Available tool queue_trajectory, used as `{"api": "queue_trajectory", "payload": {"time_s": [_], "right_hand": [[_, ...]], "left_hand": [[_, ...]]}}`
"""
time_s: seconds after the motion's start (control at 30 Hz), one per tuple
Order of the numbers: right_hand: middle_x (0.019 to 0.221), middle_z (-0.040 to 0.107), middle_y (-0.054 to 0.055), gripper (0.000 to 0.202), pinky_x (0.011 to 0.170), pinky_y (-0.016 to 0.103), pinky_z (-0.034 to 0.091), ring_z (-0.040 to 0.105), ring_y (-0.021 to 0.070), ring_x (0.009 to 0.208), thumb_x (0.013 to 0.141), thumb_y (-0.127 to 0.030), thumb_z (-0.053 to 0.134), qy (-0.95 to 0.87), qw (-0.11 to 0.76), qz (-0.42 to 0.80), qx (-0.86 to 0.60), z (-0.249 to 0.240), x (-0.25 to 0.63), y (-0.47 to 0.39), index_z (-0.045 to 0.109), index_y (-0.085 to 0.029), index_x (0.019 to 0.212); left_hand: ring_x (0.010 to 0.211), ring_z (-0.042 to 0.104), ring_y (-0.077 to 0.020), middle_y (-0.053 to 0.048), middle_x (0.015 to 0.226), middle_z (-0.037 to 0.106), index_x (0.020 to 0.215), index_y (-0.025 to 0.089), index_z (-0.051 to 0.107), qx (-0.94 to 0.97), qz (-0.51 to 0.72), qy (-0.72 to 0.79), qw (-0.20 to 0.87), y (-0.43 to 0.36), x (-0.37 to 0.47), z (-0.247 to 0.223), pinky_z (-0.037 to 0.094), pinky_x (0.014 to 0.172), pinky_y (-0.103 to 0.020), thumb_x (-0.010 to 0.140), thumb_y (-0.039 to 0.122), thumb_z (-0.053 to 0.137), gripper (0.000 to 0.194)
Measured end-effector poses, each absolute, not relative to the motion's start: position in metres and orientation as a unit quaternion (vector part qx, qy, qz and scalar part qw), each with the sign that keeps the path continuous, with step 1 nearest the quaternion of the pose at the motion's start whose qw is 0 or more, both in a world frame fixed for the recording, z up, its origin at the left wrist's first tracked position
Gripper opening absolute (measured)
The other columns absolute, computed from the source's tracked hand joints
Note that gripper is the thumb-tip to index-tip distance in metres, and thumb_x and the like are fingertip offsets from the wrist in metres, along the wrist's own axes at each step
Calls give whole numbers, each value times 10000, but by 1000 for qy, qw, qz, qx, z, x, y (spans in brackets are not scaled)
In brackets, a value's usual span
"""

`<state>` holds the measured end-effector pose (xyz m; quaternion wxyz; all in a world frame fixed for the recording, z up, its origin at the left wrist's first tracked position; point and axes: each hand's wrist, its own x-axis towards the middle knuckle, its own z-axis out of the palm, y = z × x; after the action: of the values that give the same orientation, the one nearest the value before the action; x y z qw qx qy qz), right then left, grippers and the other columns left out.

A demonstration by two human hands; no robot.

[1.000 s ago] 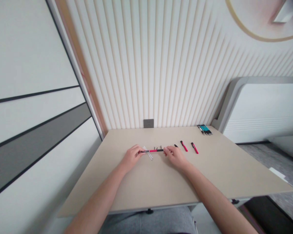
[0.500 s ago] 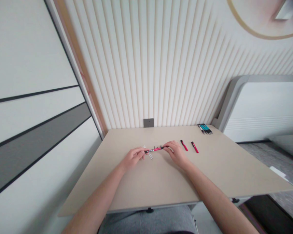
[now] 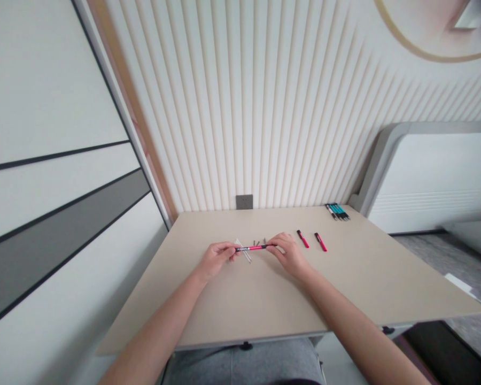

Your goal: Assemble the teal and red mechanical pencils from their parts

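over the bench (image 3: pixel 256 305), my left fingers (image 3: pixel 226 246) and right fingers (image 3: pixel 278 242) pinch opposite ends of the red-and-black pen (image 3: pixel 257 247), above crossed white sticks (image 3: pixel 247 257). i judge this a two-handed hold; any next move calls for keeping both ends aligned.

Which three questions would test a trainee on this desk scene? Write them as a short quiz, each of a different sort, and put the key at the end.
1. True or false: the left hand and the right hand hold opposite ends of one red-and-black pen.
2. What lies near the far right corner of the desk? a) a wall socket; b) a row of teal-and-black pens; c) thin white sticks.
3. Fill in: to the right of the right hand lie ___ red-and-black pieces.

Key: 1 true; 2 b; 3 two.
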<state>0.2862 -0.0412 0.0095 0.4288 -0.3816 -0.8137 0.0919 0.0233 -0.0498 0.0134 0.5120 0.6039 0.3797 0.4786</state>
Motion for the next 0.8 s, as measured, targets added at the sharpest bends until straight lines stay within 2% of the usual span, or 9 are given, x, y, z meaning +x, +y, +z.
{"api": "queue_trajectory", "payload": {"time_s": [0.13, 0.23, 0.37, 0.53, 0.8], "right_hand": [[867, 675, 69, 220, 779, 366, 401, 569, 213, 851, 922, -368, 516, -797, 443, 55, -406, 9, 279, -42, 679, -221, 916], [872, 675, 67, 219, 783, 364, 399, 567, 213, 852, 923, -367, 514, -791, 443, 39, -421, 7, 277, -41, 679, -223, 915], [881, 676, 66, 217, 809, 378, 402, 570, 224, 866, 923, -368, 511, -783, 440, 37, -439, 5, 282, -38, 680, -230, 919], [886, 676, 78, 234, 805, 386, 417, 575, 231, 871, 925, -369, 502, -773, 457, 42, -438, 4, 286, -36, 684, -222, 911], [906, 674, 75, 223, 808, 375, 419, 572, 223, 875, 929, -357, 501, -778, 458, 41, -429, 2, 280, -37, 678, -222, 942]], "left_hand": [[562, 519, -107, -49, 722, 669, 906, 114, 693, 579, 526, 452, 428, -45, 22, 15, 404, 529, -212, 758, 437, 675, 355], [556, 516, -109, -56, 740, 683, 880, 117, 702, 599, 511, 490, 374, -44, 21, 14, 415, 529, -215, 772, 446, 649, 350], [569, 519, -120, -73, 777, 706, 1080, 100, 680, 634, 479, 501, 344, -49, 25, 10, 445, 567, -239, 812, 459, 597, 455], [562, 485, -97, -81, 896, 697, 1371, 116, 444, 685, 434, 442, 384, -58, 32, 4, 435, 550, -230, 885, 438, 499, 585], [573, 469, -77, -86, 1024, 639, 1476, 187, 222, 704, 423, 396, 411, -62, 32, 6, 432, 552, -221, 912, 360, 464, 638]]}}
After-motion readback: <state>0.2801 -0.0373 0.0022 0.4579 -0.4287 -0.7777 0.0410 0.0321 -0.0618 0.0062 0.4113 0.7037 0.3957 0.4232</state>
